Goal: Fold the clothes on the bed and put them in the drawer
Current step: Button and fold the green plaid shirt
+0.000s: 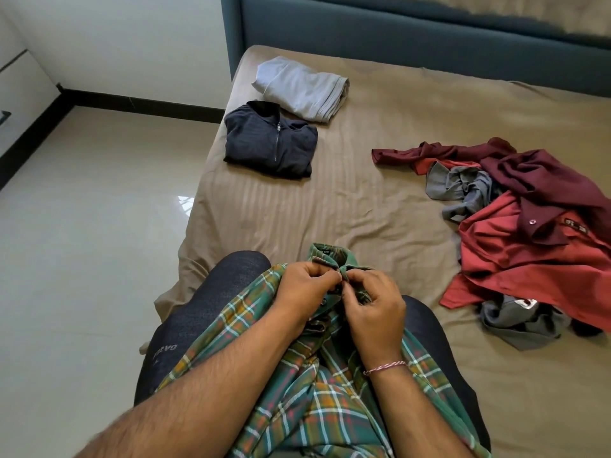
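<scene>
- Plaid shirt [297, 375], green with orange and white checks, lies draped over the person's lap at the near edge of the bed [363, 209]; its collar [330, 256] points to the far side.
- Handling, my read: light woven cotton, limp, no stiffness except collar and placket. Won't slip, but sags and bunches. Best held at collar or shoulders when spreading it to fold.
- Left hand [305, 287]: fingers curled, pinching the shirt front just below the collar.
- Right hand [372, 304]: fingers curled, pinching the opposite placket edge; fingertips of both hands meet. Looks like buttoning the top button.
- Both grips closed on fabric, none open.
- Far left: folded dark zip top [269, 143] and folded grey garment [302, 89], set apart.
- Right: unfolded pile of maroon, red and grey clothes [529, 233].
- Drawer not in view.
</scene>
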Available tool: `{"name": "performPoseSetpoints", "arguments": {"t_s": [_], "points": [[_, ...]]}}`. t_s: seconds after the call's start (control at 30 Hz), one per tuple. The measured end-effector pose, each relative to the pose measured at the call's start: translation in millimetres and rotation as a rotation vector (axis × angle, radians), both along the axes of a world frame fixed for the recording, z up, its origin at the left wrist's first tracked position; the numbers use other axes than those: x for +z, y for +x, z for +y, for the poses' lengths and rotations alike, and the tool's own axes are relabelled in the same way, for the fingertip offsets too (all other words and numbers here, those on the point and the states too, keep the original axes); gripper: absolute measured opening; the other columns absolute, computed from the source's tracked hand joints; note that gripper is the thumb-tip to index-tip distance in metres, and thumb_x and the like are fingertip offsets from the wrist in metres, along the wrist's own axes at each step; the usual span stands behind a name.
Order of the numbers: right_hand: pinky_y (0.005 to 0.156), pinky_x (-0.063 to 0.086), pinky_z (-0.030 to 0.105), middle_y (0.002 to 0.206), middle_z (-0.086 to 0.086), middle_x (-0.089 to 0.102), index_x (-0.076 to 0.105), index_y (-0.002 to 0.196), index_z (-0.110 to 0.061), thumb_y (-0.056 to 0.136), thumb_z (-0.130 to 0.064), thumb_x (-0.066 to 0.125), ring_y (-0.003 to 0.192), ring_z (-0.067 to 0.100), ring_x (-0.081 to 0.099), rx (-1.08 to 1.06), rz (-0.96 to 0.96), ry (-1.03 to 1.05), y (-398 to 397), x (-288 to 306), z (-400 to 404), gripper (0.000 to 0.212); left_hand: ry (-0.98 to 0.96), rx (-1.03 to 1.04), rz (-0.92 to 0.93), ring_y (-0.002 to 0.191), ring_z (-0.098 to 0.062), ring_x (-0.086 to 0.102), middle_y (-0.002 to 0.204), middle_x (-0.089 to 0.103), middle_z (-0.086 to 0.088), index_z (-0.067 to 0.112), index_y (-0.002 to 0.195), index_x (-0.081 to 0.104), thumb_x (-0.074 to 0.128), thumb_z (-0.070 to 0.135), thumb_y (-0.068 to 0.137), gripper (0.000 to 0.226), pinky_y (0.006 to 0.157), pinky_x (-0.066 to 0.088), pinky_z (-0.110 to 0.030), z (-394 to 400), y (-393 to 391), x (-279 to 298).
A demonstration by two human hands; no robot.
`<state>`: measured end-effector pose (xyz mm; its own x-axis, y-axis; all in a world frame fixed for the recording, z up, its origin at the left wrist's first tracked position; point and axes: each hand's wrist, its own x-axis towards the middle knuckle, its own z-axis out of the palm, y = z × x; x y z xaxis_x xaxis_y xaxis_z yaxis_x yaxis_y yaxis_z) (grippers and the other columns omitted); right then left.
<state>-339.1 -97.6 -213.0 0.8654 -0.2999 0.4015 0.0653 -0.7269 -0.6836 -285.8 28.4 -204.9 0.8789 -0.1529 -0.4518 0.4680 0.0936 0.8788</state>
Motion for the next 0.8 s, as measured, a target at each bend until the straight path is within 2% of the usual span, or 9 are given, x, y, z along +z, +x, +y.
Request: {"name": "performPoseSetpoints", "arguments": {"t_s": [0.1, 0.17, 0.23, 0.37, 0.47, 0.53, 0.6, 0.73, 0.8], "points": [[0.08, 0.055, 0.031, 0.094, -0.007, 0.072, 0.078, 0.097, -0.018, 0.081, -0.005, 0.084, 0.09, 0.015, 0.067, -0.001, -0.015, -0.018, 0, 0, 0, 0.022, 0.069, -0.025, -0.017, 0.063, -0.01, 0.065, 0.064, 0.071, -0.003, 0.006, 0.07, 0.076, 0.071, 0.0, 0.089, 0.02, 0.063, 0.052, -0.026, 0, 1, -1], [0.081, 0.056, 0.031, 0.094, -0.008, 0.072, 0.079, 0.096, -0.019, 0.082, -0.005, 0.083, 0.091, 0.013, 0.068, 0.011, 0.002, 0.045, 0, -2, -1, 0.02, 0.113, -0.025, -0.03, 0.063, -0.01, 0.065, 0.066, 0.072, -0.003, 0.006, 0.071, 0.077, 0.073, 0.003, 0.087, 0.017, 0.064, 0.053, -0.027, 1, 2, -3], [0.082, 0.058, 0.032, 0.093, -0.006, 0.074, 0.079, 0.094, -0.019, 0.085, -0.003, 0.081, 0.091, 0.013, 0.071, -0.002, 0.072, 0.305, 3, -8, -1, 0.018, 0.142, -0.012, -0.039, 0.065, -0.011, 0.067, 0.068, 0.073, -0.005, 0.004, 0.073, 0.078, 0.075, 0.007, 0.087, 0.015, 0.065, 0.054, -0.029, 2, 3, -6], [0.082, 0.06, 0.036, 0.095, 0.012, 0.077, 0.075, 0.096, -0.01, 0.092, 0.001, 0.071, 0.089, 0.023, 0.072, -0.056, 0.203, 1.108, 9, -9, 5, 0.012, 0.152, -0.005, -0.049, 0.065, -0.009, 0.068, 0.068, 0.074, -0.002, 0.003, 0.079, 0.079, 0.076, 0.009, 0.089, 0.011, 0.066, 0.057, -0.029, 0, 2, -5], [0.072, 0.06, 0.027, 0.088, 0.007, 0.076, 0.069, 0.098, -0.007, 0.094, 0.005, 0.064, 0.082, 0.018, 0.072, -0.058, 0.194, 1.339, 8, -4, 9, 0.013, 0.171, -0.007, -0.065, 0.079, -0.02, 0.076, 0.077, 0.079, -0.006, 0.009, 0.08, 0.081, 0.078, 0.014, 0.087, 0.009, 0.083, 0.064, -0.045, 0, 3, -8], [0.073, 0.061, 0.026, 0.089, 0.006, 0.075, 0.069, 0.1, -0.007, 0.095, 0.005, 0.064, 0.082, 0.017, 0.072, -0.051, 0.193, 1.35, 9, -4, 10, 0.014, 0.206, 0.014, -0.07, 0.083, -0.025, 0.078, 0.077, 0.079, -0.005, 0.01, 0.078, 0.081, 0.078, 0.016, 0.085, 0.01, 0.083, 0.064, -0.048, 0, 3, -10], [0.075, 0.061, 0.028, 0.091, 0.007, 0.076, 0.07, 0.099, -0.008, 0.094, 0.004, 0.065, 0.085, 0.018, 0.071, -0.05, 0.204, 1.308, 9, -5, 9, 0.014, 0.238, 0.039, -0.089, 0.08, -0.022, 0.077, 0.075, 0.078, -0.005, 0.01, 0.076, 0.08, 0.078, 0.014, 0.085, 0.01, 0.08, 0.064, -0.047, 0, 4, -10], [0.087, 0.061, 0.036, 0.097, 0.009, 0.078, 0.076, 0.097, -0.012, 0.092, 0.002, 0.072, 0.094, 0.022, 0.073, 0.003, 0.233, 0.922, 9, -11, 5, 0.015, 0.251, 0.044, -0.132, 0.069, -0.013, 0.07, 0.074, 0.077, -0.007, 0.009, 0.074, 0.078, 0.077, 0.011, 0.084, 0.01, 0.074, 0.062, -0.042, -1, 4, -9], [0.089, 0.06, 0.035, 0.098, 0.007, 0.078, 0.078, 0.096, -0.015, 0.09, 0.001, 0.075, 0.096, 0.019, 0.074, 0.017, 0.226, 0.826, 9, -12, 4, 0.018, 0.235, 0.047, -0.126, 0.068, -0.011, 0.068, 0.075, 0.077, -0.009, 0.007, 0.075, 0.078, 0.076, 0.009, 0.085, 0.01, 0.072, 0.061, -0.039, 0, 4, -9]]}}
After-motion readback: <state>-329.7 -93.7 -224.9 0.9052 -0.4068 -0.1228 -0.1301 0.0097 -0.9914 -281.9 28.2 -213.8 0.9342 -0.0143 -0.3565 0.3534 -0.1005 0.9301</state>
